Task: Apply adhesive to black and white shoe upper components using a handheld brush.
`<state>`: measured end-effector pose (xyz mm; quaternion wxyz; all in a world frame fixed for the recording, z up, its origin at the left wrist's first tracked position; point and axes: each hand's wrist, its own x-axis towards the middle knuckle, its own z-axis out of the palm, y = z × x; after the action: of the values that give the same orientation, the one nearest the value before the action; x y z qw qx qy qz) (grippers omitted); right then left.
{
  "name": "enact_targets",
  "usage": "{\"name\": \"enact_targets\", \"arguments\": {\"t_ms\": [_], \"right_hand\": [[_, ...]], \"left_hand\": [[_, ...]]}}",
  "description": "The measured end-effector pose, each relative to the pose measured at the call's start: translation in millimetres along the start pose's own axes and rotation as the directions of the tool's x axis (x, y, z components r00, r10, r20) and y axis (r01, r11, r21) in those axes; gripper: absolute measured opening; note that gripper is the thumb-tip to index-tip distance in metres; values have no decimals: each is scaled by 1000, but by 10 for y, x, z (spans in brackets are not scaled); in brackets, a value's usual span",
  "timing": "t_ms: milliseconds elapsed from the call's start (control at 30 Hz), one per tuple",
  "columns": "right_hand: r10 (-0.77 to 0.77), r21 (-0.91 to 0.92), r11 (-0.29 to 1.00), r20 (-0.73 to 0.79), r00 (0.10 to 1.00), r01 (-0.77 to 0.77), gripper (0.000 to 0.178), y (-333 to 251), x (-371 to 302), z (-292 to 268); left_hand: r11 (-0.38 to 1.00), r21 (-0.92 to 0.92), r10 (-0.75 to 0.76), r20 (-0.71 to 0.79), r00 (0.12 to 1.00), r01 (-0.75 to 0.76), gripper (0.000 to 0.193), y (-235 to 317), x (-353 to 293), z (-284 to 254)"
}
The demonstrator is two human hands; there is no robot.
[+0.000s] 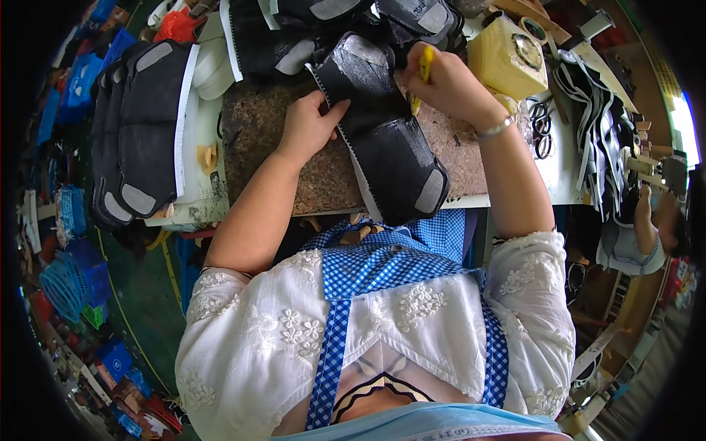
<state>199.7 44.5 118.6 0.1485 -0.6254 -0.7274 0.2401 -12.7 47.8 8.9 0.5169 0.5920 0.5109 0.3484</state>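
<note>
A black leather shoe-upper piece (382, 140) with a whitish zigzag-cut edge and a grey patch near its lower end lies aslant on the speckled work board (257, 140). Its upper part and middle have a wet-looking sheen. My left hand (310, 126) pinches the piece's left edge, thumb on top and fingers partly hidden beneath. Just off the right edge, my right hand (452, 84) is closed round a slim yellow glue brush (425, 65), whose lower end points down by the leather. The brush tip is hard to make out.
A yellow glue container (507, 59) stands right of my right hand, near black-handled scissors (542, 128). Stacked black uppers (151, 125) overhang the table at left; more pieces (279, 37) lie beyond. Dark and white strips (588, 125) hang at right, where another person (632, 239) sits.
</note>
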Motion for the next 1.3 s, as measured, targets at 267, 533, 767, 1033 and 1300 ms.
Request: {"name": "enact_targets", "arguments": {"t_ms": [267, 533, 767, 1033, 1300], "right_hand": [[-110, 6, 994, -123, 986, 111, 24, 61, -354, 198], [17, 444, 890, -255, 967, 102, 28, 307, -901, 432], [310, 115, 951, -333, 891, -288, 40, 663, -856, 369], [143, 47, 990, -334, 932, -135, 23, 733, -1273, 369], [-6, 62, 997, -564, 826, 49, 21, 490, -1550, 513]], "left_hand": [[996, 82, 43, -16, 999, -42, 24, 97, -23, 23], [995, 58, 80, -43, 996, -77, 23, 39, -47, 51], [994, -26, 102, -6, 995, -102, 22, 24, -28, 50], [996, -15, 83, -2, 997, -83, 21, 12, -35, 67], [987, -22, 160, -15, 987, -160, 21, 28, -47, 63]]}}
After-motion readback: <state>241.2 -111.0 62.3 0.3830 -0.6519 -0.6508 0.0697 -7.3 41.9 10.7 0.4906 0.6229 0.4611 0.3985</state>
